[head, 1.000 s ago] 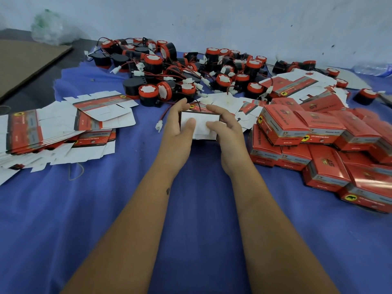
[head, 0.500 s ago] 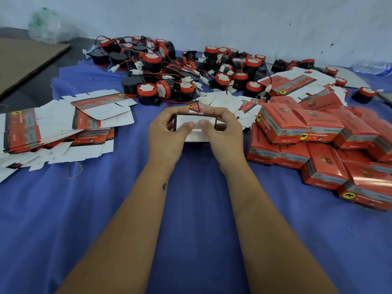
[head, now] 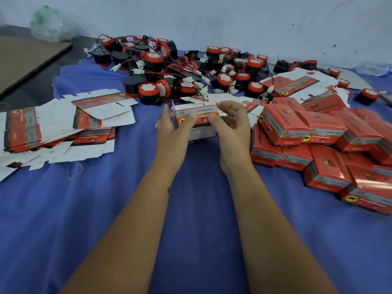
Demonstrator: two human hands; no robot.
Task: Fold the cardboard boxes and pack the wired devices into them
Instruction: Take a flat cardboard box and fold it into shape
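A red, partly folded cardboard box is sitting upright at the middle of the blue-covered bench, its printed side facing the camera. Flat unfolded boxes are lying fanned out at the left. Black-and-red wired devices are lying heaped behind. Finished red boxes are lying piled at the right.
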